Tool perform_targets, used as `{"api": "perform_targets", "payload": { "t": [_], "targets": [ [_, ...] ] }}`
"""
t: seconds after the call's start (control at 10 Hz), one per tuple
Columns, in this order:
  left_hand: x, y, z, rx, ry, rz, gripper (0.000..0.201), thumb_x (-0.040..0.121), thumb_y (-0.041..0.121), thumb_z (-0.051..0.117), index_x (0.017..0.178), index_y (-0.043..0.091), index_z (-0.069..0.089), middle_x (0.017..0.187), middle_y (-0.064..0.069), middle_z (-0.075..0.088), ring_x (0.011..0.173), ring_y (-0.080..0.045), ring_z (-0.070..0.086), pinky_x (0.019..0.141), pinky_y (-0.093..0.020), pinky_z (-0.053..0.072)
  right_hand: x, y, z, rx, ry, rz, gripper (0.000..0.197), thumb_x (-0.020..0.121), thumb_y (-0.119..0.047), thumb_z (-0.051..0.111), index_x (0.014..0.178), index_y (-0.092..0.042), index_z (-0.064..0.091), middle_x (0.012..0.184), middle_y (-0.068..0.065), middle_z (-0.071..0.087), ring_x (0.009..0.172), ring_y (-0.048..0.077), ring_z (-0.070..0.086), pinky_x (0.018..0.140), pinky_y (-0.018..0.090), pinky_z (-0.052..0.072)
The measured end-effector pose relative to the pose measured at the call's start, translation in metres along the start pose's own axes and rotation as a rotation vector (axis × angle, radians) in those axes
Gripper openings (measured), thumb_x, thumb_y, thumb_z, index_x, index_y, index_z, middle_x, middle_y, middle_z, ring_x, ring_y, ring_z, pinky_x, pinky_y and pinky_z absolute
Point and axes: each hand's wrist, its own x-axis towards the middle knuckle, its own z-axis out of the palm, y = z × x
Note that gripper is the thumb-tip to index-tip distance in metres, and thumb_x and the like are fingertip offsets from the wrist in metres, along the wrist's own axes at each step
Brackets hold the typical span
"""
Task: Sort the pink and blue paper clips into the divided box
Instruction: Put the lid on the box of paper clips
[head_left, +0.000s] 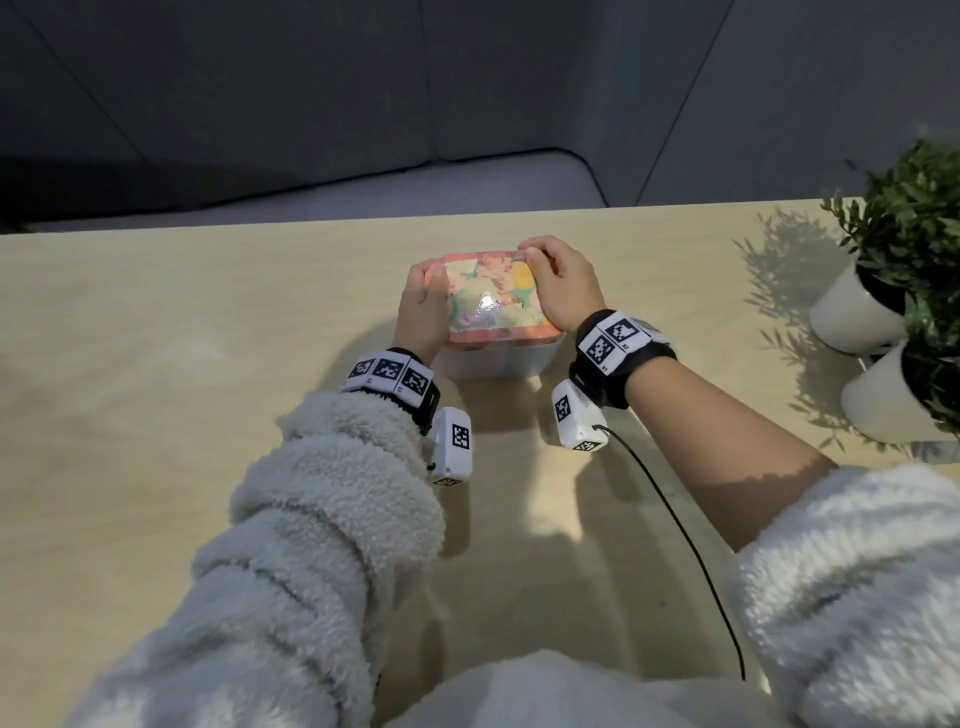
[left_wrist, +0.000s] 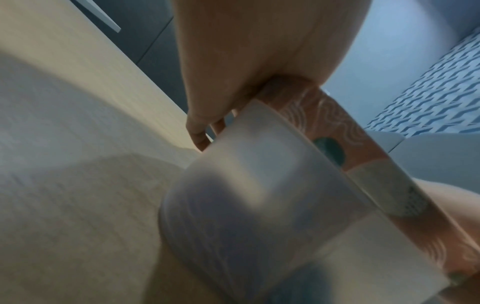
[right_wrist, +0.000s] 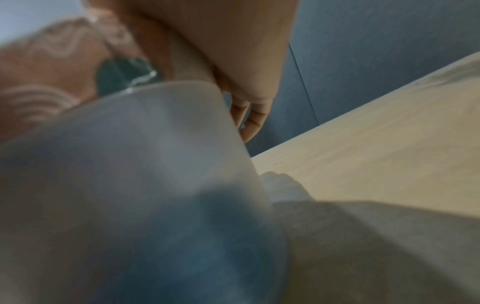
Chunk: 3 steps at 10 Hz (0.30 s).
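Near the table's (head_left: 156, 364) far edge, the box (head_left: 493, 358) is being steadied while its lid (head_left: 493, 296) is being gripped at both ends by left hand (head_left: 423, 306) and right hand (head_left: 563, 291); judged light, stiff, slippery plastic.

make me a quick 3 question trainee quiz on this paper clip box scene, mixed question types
1. True or false: the lid is on the box.
2. Which hands grip the lid? A) left only B) right only C) both
3. Fill in: two white pots with green plants stand at the table's far ____ edge.

Key:
1. True; the patterned lid covers it, so no clips show.
2. C; the left hand and right hand hold opposite ends.
3. Right.
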Motion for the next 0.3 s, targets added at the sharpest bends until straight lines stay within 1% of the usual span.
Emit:
{"api": "perform_targets", "payload": {
  "t": [0.1,0.2,0.3],
  "targets": [
    [-0.004,0.003,0.002,0.007,0.011,-0.008,0.033,0.1,0.023,0.03,0.125,0.007,0.043,0.111,-0.009,0.056,0.101,-0.022,0.059,0.074,-0.024,0.05,-0.003,-0.009,-0.003,-0.009,-0.017,0.016,0.028,0.097,-0.021,0.04,0.108,-0.01,0.062,0.109,0.007,0.066,0.094,0.013,0.054,0.083,0.025,0.042],
    [-0.004,0.009,-0.003,0.025,-0.029,-0.058,0.037,0.099,0.03,0.032,0.129,0.01,0.041,0.114,-0.008,0.056,0.106,-0.021,0.058,0.076,-0.024,0.049,-0.005,-0.006,-0.002,0.004,-0.07,0.095,0.039,0.097,-0.037,0.033,0.117,-0.015,0.057,0.115,0.008,0.063,0.107,0.022,0.055,0.097,0.036,0.043],
    [-0.013,0.013,-0.017,0.005,-0.022,-0.067,0.057,0.096,0.041,0.035,0.14,0.006,0.026,0.137,-0.013,0.045,0.121,-0.02,0.048,0.103,-0.033,0.039,-0.009,-0.012,-0.03,0.002,-0.004,0.088,0.05,0.095,-0.047,0.03,0.134,-0.019,0.044,0.137,0.005,0.05,0.129,0.023,0.043,0.112,0.045,0.032]
  ]
}}
